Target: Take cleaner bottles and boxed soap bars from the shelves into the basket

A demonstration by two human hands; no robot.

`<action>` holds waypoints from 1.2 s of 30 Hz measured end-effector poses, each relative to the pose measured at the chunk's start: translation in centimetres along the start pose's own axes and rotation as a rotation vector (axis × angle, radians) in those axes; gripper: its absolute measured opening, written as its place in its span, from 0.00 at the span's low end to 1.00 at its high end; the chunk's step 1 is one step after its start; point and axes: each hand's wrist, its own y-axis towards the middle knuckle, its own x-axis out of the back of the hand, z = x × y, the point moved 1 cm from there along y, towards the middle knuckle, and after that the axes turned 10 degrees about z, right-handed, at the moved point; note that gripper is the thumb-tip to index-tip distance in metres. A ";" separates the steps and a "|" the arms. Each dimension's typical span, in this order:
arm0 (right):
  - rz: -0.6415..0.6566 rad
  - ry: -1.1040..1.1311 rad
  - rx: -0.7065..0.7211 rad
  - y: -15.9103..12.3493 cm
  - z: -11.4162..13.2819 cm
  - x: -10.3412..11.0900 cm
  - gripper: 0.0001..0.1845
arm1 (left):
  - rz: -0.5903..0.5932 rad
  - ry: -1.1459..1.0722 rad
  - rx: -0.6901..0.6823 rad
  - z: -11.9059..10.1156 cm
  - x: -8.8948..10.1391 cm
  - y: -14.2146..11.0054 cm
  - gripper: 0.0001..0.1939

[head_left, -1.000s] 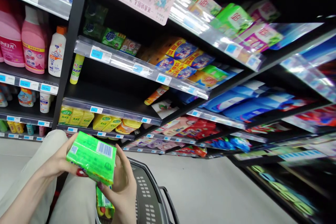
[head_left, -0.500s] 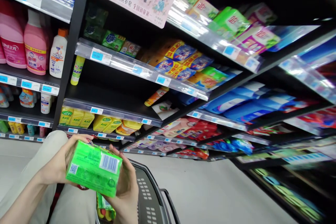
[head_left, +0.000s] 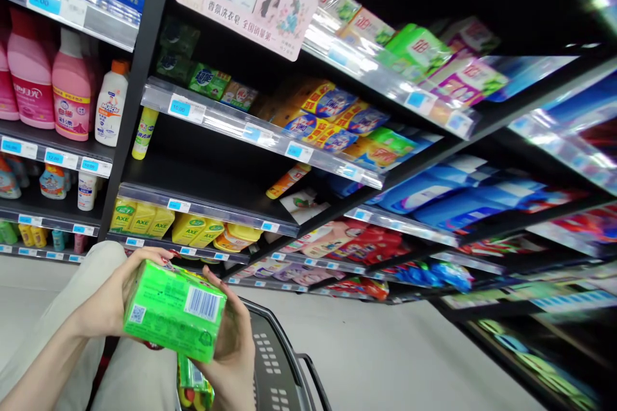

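Note:
Both hands hold a bright green wrapped soap pack [head_left: 168,318] above my lap, its barcode and QR code facing me. My left hand [head_left: 113,295] grips the pack's left end, fingers over the far top edge. On the right end, my right hand [head_left: 236,340] closes round it from below and the side, fingertips at the top corner. The pack's far face is hidden from me. Below it, another green package [head_left: 190,372] shows partly, by the dark grey shopping basket [head_left: 272,359].
Tall black shelves stand ahead, with yellow AXE bottles [head_left: 142,218] low down, OMO soap packs [head_left: 328,109] in the middle, and pink bottles [head_left: 29,70] at the left. A pink price card [head_left: 260,6] juts out above. Grey floor [head_left: 385,340] lies right of the basket.
The view has shifted slightly, so the shelves sit a little lower at the left. Both hands keep hold of the soap pack, almost unmoved.

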 end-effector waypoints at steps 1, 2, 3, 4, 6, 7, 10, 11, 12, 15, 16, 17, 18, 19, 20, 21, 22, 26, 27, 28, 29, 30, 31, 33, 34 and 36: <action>-0.002 0.003 -0.012 0.0 0.0 0.0 0.39 | -0.004 0.001 0.010 0.0 0.0 0.0 0.40; -0.009 0.016 -0.015 0.0 -0.1 -0.1 0.41 | -0.007 -0.005 0.029 -0.1 0.0 0.0 0.40; -0.023 0.039 -0.018 0.1 -0.1 -0.1 0.43 | -0.017 -0.027 0.059 -0.1 0.0 -0.1 0.41; -0.040 0.072 -0.030 0.3 -0.2 -0.2 0.44 | -0.030 -0.066 0.105 0.0 -0.1 -0.1 0.42; -0.068 0.135 -0.091 0.7 -0.3 -0.4 0.44 | -0.076 -0.162 0.233 0.2 -0.1 -0.3 0.44; -0.084 0.150 -0.142 1.0 -0.3 -0.5 0.42 | -0.115 -0.197 0.298 0.3 -0.1 -0.4 0.44; -0.138 0.108 -0.350 2.0 -0.3 -0.9 0.38 | -0.203 -0.216 0.414 0.9 -0.2 -0.4 0.41; -0.160 0.075 -0.415 2.2 -0.3 -1.0 0.37 | -0.215 -0.219 0.427 1.1 -0.2 -0.3 0.40; -0.179 0.037 -0.471 2.4 -0.3 -1.1 0.38 | -0.218 -0.228 0.434 1.3 -0.2 -0.2 0.38; -0.170 -0.091 -0.572 2.9 -0.4 -0.8 0.39 | -0.240 -0.241 0.447 1.9 -0.1 0.2 0.37; -0.139 -0.136 -0.583 3.0 -0.4 -0.4 0.39 | -0.252 -0.234 0.455 2.1 0.0 0.3 0.37; -0.086 -0.183 -0.594 3.3 -0.4 0.0 0.39 | -0.253 -0.226 0.467 2.2 0.2 0.3 0.38; -0.016 -0.233 -0.604 3.5 -0.2 0.6 0.39 | -0.248 -0.215 0.483 2.4 0.4 0.3 0.39; 0.071 -0.293 -0.614 3.8 0.0 1.2 0.37 | -0.236 -0.194 0.499 2.5 0.6 0.3 0.39; 0.170 -0.359 -0.625 4.1 0.4 1.9 0.35 | -0.220 -0.159 0.512 2.7 0.7 0.3 0.38; 0.280 -0.429 -0.639 4.5 0.8 2.5 0.33 | -0.198 -0.107 0.520 2.9 0.8 0.3 0.37; 0.398 -0.502 -0.650 4.8 1.3 3.1 0.32 | -0.167 -0.039 0.521 3.1 0.8 0.4 0.35; 0.785 -0.701 -0.581 4.9 2.9 4.9 0.35 | 0.069 0.256 0.465 4.3 -0.9 1.2 0.25; 0.814 -0.727 -0.558 4.4 2.9 5.4 0.37 | 0.140 0.318 0.446 4.8 -1.7 1.4 0.24; 0.807 -0.751 -0.552 3.7 2.7 6.0 0.40 | 0.198 0.371 0.435 5.2 -2.5 1.6 0.24; 0.776 -0.771 -0.569 2.8 2.3 6.8 0.42 | 0.239 0.420 0.435 5.7 -3.2 1.7 0.25; 0.726 -0.791 -0.606 1.6 1.6 7.9 0.44 | 0.259 0.469 0.449 6.3 -3.7 1.8 0.28; 0.661 -0.810 -0.658 0.3 0.6 9.1 0.43 | 0.262 0.518 0.476 6.8 -3.9 1.8 0.31; 0.485 -0.836 -0.801 -2.7 -2.2 11.8 0.39 | 0.215 0.622 0.528 7.8 -3.4 1.8 0.38; 0.359 -0.856 -0.879 -4.4 -4.0 13.1 0.37 | 0.176 0.667 0.539 8.2 -2.6 1.8 0.39; 0.027 -0.926 -1.035 -7.7 -7.7 15.4 0.32 | 0.092 0.709 0.543 8.9 -0.6 1.7 0.38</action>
